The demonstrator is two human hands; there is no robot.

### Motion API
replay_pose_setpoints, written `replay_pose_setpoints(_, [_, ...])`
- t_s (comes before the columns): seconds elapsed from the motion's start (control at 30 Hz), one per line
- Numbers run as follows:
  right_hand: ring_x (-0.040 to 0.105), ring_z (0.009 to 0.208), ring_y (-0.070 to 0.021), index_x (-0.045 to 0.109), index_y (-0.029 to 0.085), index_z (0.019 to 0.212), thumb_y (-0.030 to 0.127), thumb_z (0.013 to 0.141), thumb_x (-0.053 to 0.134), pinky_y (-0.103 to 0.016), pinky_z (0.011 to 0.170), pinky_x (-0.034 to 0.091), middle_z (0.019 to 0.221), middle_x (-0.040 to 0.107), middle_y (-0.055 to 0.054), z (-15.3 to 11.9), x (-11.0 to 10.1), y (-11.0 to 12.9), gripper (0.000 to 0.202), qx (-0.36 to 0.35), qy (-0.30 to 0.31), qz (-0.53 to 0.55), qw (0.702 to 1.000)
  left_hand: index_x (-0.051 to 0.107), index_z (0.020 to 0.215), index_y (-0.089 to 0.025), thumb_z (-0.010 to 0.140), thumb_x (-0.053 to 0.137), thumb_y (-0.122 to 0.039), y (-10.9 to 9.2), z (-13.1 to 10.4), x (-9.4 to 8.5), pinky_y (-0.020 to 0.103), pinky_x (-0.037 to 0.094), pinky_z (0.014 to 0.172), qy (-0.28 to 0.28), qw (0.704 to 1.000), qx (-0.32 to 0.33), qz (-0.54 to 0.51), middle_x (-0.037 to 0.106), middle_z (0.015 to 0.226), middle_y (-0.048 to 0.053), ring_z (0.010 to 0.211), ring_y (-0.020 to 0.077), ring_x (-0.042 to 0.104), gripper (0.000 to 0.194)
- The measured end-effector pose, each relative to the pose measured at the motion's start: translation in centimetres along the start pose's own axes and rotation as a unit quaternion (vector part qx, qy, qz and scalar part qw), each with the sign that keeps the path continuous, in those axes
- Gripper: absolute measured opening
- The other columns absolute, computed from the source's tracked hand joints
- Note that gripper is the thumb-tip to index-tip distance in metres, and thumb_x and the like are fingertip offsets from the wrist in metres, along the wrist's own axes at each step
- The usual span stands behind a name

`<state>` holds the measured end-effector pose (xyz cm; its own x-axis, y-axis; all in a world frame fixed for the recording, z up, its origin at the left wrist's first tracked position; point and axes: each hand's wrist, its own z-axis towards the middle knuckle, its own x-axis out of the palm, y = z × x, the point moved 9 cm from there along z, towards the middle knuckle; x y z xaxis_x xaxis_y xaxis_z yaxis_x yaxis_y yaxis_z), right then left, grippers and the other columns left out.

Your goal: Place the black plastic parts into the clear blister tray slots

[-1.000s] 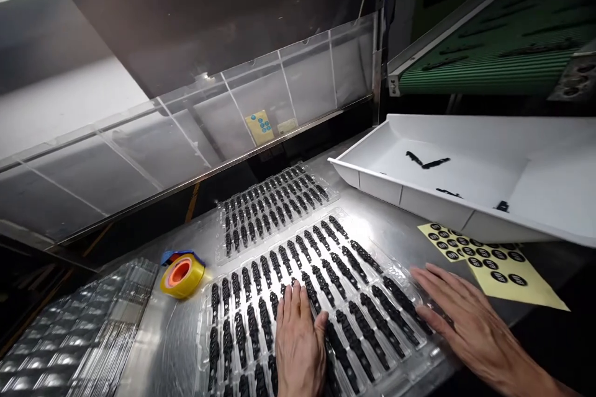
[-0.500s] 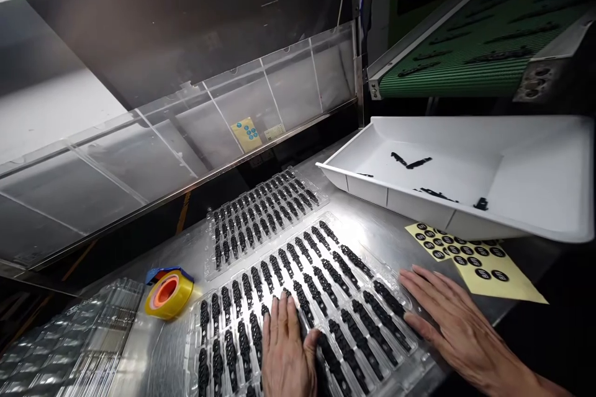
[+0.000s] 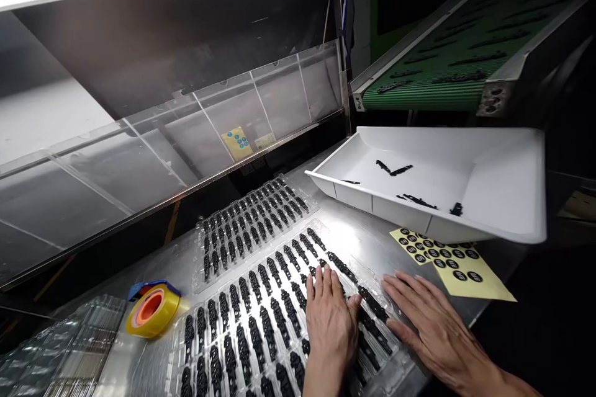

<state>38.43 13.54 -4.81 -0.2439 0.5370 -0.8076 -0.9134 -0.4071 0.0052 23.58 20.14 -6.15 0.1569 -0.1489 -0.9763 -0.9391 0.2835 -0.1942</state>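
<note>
Both hands flat, nothing grasped: left hand (image 3: 331,321) pressed on clear tray (image 3: 279,316) of black parts (image 3: 261,298) at table's front edge, right hand (image 3: 431,329) beside it. Parts could be unseated if tray is flexed.

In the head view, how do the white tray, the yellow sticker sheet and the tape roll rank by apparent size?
1. white tray, clearly largest.
2. yellow sticker sheet, partly hidden under the tray.
3. tape roll, smallest, though it lies nearer the camera.

Brushed, shiny metal table (image 3: 358,232); clear glossy plastic tray (image 3: 400,378) of matt black plastic parts (image 3: 261,316); smooth white plastic bin (image 3: 503,186); glossy yellow tape roll (image 3: 153,310); yellow paper sticker sheet (image 3: 484,285).
</note>
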Motion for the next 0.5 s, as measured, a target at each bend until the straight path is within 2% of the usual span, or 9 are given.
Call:
replay_pose_setpoints(0.2, [0.054,0.128,-0.0314,0.054,0.011,0.138,0.054,0.099,0.048,-0.049,0.104,0.039,0.138,0.061,-0.009,-0.3,0.3,-0.1,0.058,-0.001,-0.01,0.013,1.0,0.024,0.153,-0.008,0.098,0.011,-0.06,0.0,-0.9,-0.1,0.049,0.014,0.124,-0.004,1.0,-0.011,-0.016,0.015,0.162,0.011,0.15,0.0286,0.01,0.076])
replay_pose_setpoints(0.3, [0.054,0.128,-0.0311,0.054,0.012,0.139,0.055,0.1,0.046,-0.049,0.104,0.039,0.138,0.062,-0.009,-0.3,0.4,-0.2,0.058,0.005,-0.008,0.017,1.0,0.02,0.154,-0.008,0.101,0.01,-0.049,0.8,-1.2,-0.9,0.051,0.015,0.124,0.0,0.998,-0.056,-0.01,0.011,0.162,0.01,0.15,0.0284,0.007,0.067])
replay_pose_setpoints(0.4, [0.053,0.129,-0.0316,0.053,0.014,0.14,0.056,0.1,0.046,-0.049,0.105,0.039,0.139,0.061,-0.008,-0.3,0.6,-0.3,0.059,0.01,0.007,0.012,1.0,0.024,0.153,-0.009,0.101,0.01,-0.034,1.8,-1.5,-1.7,0.052,0.016,0.124,0.007,0.995,-0.1,0.004,0.016,0.161,0.01,0.15,0.0277,0.009,0.06])
replay_pose_setpoints(0.5, [0.052,0.13,-0.0328,0.053,0.013,0.139,0.055,0.1,0.046,-0.051,0.106,0.039,0.14,0.06,-0.009,-0.5,0.9,-0.4,0.058,0.007,0.019,0.015,1.0,0.029,0.152,-0.008,0.101,0.014,-0.036,3.5,-2.8,-2.7,0.054,0.019,0.123,-0.022,0.992,-0.125,-0.005,0.022,0.161,0.01,0.151,0.0287,0.012,0.06])
